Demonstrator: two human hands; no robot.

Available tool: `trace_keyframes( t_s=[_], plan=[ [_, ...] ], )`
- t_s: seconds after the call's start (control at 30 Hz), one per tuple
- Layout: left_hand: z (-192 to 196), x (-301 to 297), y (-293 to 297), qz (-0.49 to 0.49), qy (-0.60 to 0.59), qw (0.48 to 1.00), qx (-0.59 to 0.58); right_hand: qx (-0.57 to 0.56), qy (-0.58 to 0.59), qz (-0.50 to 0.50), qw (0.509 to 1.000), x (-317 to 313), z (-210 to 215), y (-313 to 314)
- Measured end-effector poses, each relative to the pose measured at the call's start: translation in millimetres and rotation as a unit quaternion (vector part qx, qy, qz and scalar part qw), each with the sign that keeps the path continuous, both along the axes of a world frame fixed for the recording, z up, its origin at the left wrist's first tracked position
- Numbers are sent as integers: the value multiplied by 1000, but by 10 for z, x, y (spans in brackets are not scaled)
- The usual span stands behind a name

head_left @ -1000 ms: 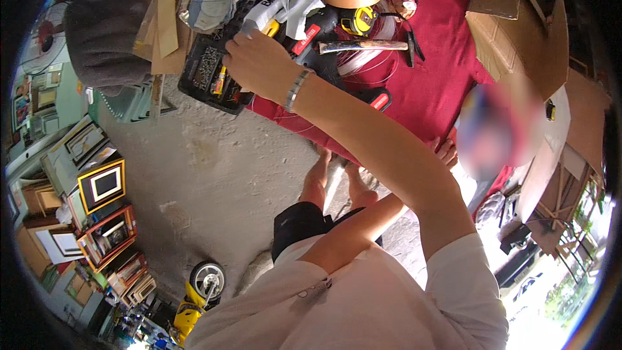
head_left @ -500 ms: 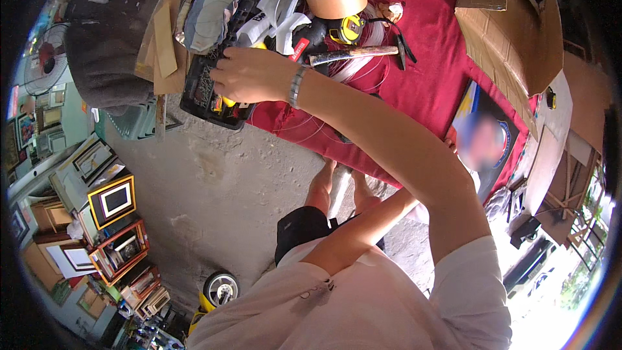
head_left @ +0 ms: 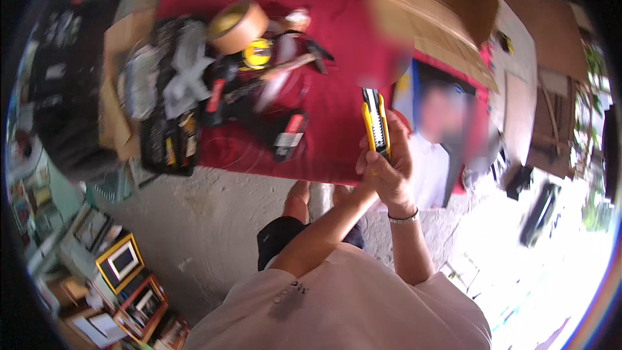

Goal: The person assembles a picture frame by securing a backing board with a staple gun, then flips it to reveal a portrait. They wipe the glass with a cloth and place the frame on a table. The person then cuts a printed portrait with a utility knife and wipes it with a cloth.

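My right hand (head_left: pixel 396 178), with a metal watch band at the wrist, is closed round a yellow and black utility knife (head_left: pixel 376 123), held with its tip pointing away from me. My left hand (head_left: pixel 364 167) meets it at the knife's lower end; its fingers are mostly hidden, so its grip cannot be told. Right beside the hands, a portrait print (head_left: pixel 427 165) lies at the table's right edge. Beneath is a red cloth (head_left: pixel 337 39).
To the left, a black tool tray (head_left: pixel 150 146) holds tools and fixings. Near it lie a tape roll (head_left: pixel 249 29), a yellow tape measure (head_left: pixel 256 54), a hammer (head_left: pixel 298 61) and a black and red tool (head_left: pixel 290 136). Cardboard (head_left: pixel 434 10) stands far right. Picture frames (head_left: pixel 121 262) lean lower left.
My right hand has left the tool tray and come back right, now with the utility knife. My left hand is now beside it. The view has swung right.
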State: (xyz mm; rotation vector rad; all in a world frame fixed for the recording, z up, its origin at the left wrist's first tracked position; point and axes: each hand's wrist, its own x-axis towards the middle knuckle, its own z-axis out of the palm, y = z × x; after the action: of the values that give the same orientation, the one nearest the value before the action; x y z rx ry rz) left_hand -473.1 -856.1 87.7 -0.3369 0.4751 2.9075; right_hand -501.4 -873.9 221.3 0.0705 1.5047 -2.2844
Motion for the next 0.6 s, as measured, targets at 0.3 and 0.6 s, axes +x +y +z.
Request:
trace_keyframes(
  t_s=[0.3,0.6],
  plan=[
    [82,-122,-84,-48,229,484,-843,89,-8,-178,980,706,-324,1370],
    [42,-127,-114,-58,253,447,-856,160,-119,-222,954,1188,-825,1663]
  ],
)
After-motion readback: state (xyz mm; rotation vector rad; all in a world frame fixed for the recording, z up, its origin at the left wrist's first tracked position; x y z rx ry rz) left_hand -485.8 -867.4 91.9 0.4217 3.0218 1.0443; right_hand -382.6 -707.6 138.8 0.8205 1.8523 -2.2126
